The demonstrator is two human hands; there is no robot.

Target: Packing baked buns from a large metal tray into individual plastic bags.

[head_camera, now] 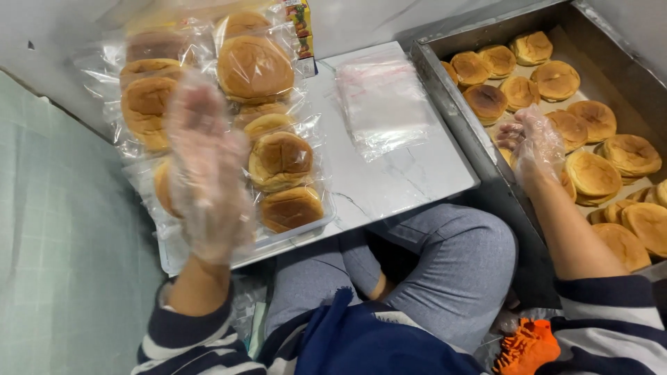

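My left hand [208, 167], in a clear plastic glove, hovers with fingers spread over a tray [208, 257] of buns sealed in clear bags [278, 160]; it is blurred and holds nothing. My right hand [531, 142], also gloved, reaches into a large metal tray [451, 104] of loose golden buns [594, 173]. Its fingers rest near a bun at the tray's left side, and I cannot tell whether they grip it.
A stack of empty clear bags [385, 97] lies on the white marbled board [396, 180] between the two trays. A small colourful carton [300, 28] stands behind the bagged buns. My crossed legs in grey trousers [445, 271] are below.
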